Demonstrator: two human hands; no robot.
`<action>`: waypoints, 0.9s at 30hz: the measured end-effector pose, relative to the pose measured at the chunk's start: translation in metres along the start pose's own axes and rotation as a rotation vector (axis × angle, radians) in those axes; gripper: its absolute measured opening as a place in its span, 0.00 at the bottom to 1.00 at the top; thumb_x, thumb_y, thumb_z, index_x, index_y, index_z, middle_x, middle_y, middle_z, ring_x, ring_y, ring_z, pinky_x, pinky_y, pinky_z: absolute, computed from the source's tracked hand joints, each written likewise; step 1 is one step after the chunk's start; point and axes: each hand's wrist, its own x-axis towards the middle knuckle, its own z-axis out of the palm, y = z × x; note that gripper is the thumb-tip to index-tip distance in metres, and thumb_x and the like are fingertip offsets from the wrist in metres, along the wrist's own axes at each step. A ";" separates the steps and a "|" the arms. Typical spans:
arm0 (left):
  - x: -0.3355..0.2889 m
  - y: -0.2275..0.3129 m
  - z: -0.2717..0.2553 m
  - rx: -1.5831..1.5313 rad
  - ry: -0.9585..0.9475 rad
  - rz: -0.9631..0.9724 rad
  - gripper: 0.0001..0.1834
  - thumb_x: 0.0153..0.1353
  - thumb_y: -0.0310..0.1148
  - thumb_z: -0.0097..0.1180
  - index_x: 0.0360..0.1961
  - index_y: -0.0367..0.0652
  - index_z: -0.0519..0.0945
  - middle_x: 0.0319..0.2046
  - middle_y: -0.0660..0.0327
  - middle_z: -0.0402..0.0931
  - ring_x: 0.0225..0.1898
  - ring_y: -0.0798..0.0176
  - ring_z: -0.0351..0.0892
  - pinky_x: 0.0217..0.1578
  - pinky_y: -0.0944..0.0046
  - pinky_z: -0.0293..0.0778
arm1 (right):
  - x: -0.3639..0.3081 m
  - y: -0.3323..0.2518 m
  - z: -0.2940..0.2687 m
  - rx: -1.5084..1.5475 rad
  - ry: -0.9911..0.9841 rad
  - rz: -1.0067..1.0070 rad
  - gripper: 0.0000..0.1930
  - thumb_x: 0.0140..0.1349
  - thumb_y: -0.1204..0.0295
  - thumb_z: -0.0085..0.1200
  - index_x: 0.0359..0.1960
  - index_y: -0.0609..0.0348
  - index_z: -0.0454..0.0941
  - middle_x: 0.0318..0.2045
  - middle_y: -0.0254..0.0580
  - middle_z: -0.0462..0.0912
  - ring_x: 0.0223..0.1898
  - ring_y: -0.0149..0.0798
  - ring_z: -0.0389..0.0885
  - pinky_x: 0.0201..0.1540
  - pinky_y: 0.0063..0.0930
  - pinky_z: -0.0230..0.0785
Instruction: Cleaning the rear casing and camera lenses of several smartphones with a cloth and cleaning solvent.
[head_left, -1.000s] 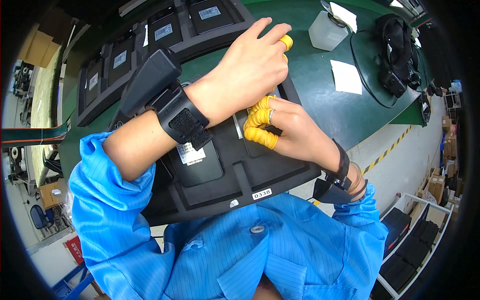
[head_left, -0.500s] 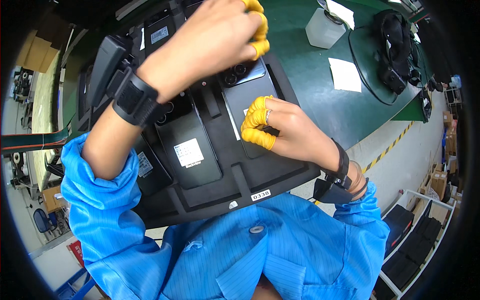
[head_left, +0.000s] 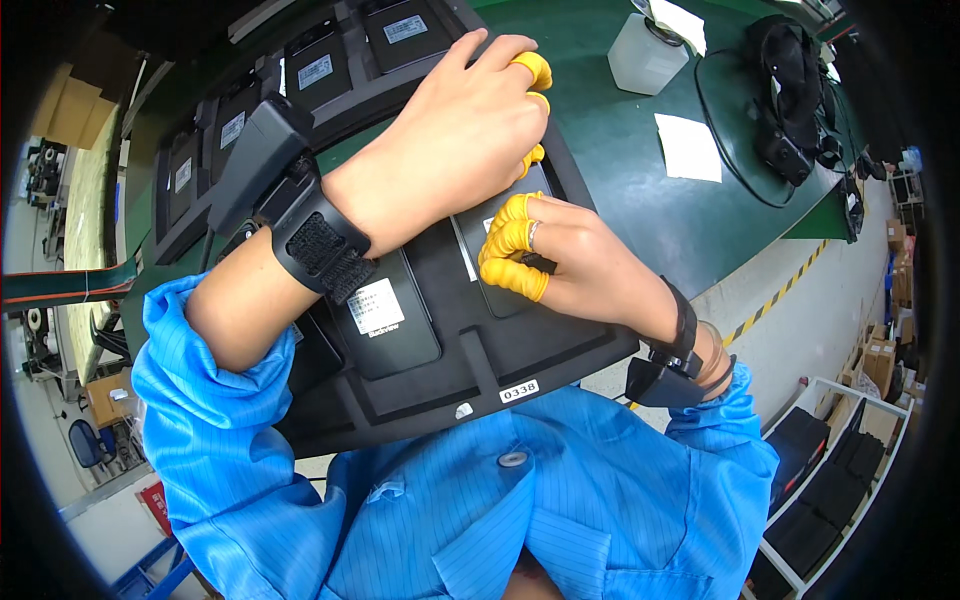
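Observation:
A black foam tray [head_left: 470, 375] holds dark smartphones in slots. My left hand [head_left: 470, 125], with yellow finger cots, is over the upper end of the right-hand smartphone [head_left: 505, 300]. Its fingers are curled, and it hides that end and what the fingertips touch. At the lower half of the same phone, my right hand [head_left: 570, 250] has its yellow-covered fingertips bent together near a white label. Whatever they pinch cannot be made out. A middle smartphone [head_left: 405, 345] with a white label [head_left: 377, 306] lies to the left, partly under my left wrist.
Beyond lies a second black tray [head_left: 350, 95] with several labelled smartphones. On the green table [head_left: 620, 150] are a white container [head_left: 648, 55], a white paper [head_left: 688, 148], and a black bag-like thing [head_left: 785, 90] with a cable. A white rack [head_left: 815, 490] stands at the lower right.
My left hand has come down nearer to my right hand, covering the right-hand phone's camera end and uncovering phones in the far tray. My right hand stays almost in place.

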 end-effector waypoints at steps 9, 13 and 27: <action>0.005 -0.003 0.004 -0.064 0.016 -0.012 0.11 0.42 0.26 0.62 0.30 0.34 0.84 0.40 0.49 0.78 0.62 0.50 0.66 0.64 0.53 0.60 | -0.001 0.001 0.000 -0.012 0.009 0.001 0.09 0.53 0.72 0.62 0.30 0.63 0.76 0.27 0.47 0.76 0.32 0.49 0.76 0.37 0.38 0.71; 0.006 -0.007 0.004 -0.030 -0.071 -0.012 0.10 0.41 0.28 0.63 0.27 0.34 0.83 0.41 0.52 0.78 0.63 0.51 0.65 0.67 0.49 0.55 | 0.000 0.000 0.001 -0.031 0.016 -0.014 0.09 0.53 0.72 0.62 0.29 0.63 0.76 0.27 0.46 0.75 0.32 0.49 0.75 0.37 0.38 0.71; 0.015 -0.038 -0.025 -0.222 -0.017 -0.092 0.15 0.59 0.40 0.59 0.31 0.37 0.80 0.47 0.51 0.76 0.51 0.48 0.71 0.53 0.56 0.67 | 0.001 0.003 0.001 -0.012 0.032 -0.043 0.09 0.53 0.73 0.63 0.29 0.62 0.75 0.27 0.45 0.75 0.33 0.49 0.75 0.38 0.37 0.70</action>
